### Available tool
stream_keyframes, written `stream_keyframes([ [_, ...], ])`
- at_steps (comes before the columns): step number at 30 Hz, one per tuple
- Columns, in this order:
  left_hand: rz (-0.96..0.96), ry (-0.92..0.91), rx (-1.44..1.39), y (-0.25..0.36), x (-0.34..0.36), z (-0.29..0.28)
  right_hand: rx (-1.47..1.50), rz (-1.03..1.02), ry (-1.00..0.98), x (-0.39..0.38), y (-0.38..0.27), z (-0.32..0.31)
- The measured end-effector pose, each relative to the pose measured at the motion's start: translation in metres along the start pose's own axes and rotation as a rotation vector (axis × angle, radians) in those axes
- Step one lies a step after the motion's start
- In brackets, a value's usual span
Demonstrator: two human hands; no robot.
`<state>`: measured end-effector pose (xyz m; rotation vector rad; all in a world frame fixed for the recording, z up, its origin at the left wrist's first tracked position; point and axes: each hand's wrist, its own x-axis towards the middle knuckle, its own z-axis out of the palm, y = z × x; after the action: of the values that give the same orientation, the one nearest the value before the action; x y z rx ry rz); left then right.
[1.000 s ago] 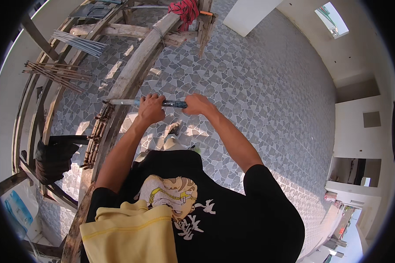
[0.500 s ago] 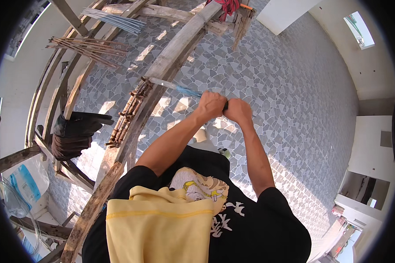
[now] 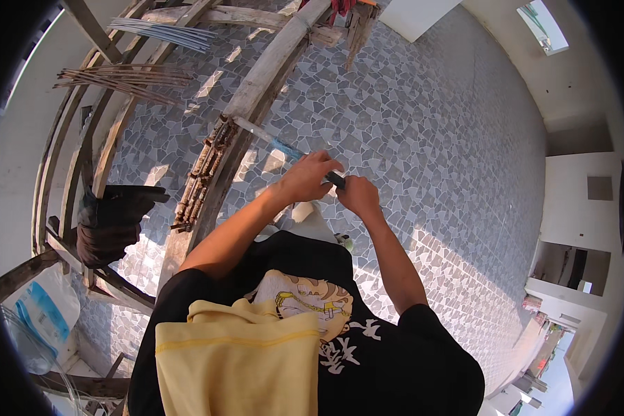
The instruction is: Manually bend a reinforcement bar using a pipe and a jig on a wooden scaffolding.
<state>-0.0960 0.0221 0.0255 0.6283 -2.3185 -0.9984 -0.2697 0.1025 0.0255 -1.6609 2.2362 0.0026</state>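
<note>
A long metal lever bar (image 3: 284, 147), pale at its far end and blue along its middle, runs from the wooden beam (image 3: 249, 104) to a black grip. Its far end meets the upper end of a row of rusty ribbed steel rods (image 3: 204, 170) lying along the beam. My right hand (image 3: 359, 195) is closed round the bar's black end. Over the bar, just beside it, my left hand (image 3: 307, 177) has its fingers lifted and apart, with the black grip showing past them.
At the left stands timber framing (image 3: 76, 159) with thin rusty rods (image 3: 125, 82) and grey rods (image 3: 163, 32) across it. Dark cloths (image 3: 114, 222) hang there. Red cloth (image 3: 340, 8) lies at the beam's far end. The floor (image 3: 423, 132) has a grey stone pattern.
My left hand has loosened from the bar and its fingers have spread. The bar's black end has come nearer to me, with my right hand still on it. The view has shifted slightly.
</note>
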Motion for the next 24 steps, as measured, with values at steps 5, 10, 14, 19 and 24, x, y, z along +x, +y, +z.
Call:
stream_keyframes([
  [5, -0.523, 0.753, 0.193, -0.017, -0.071, -0.131, 0.024, -0.017, -0.148, -0.020, 0.058, 0.007],
  [10, -0.812, 0.545, 0.310, -0.075, -0.155, -0.172, 0.025, -0.002, -0.184, -0.048, 0.136, 0.005],
  [14, -0.959, 0.427, 0.253, -0.085, -0.148, -0.156, 0.089, -0.025, -0.171, -0.040, 0.149, 0.013],
  [19, -1.003, 0.331, 0.311, -0.085, -0.138, -0.150, 0.100, -0.081, -0.177, -0.015, 0.112, 0.025],
  [24, -1.049, 0.322, 0.312, -0.086, -0.137, -0.152, 0.102, -0.110, -0.131, 0.001, 0.083, 0.027],
])
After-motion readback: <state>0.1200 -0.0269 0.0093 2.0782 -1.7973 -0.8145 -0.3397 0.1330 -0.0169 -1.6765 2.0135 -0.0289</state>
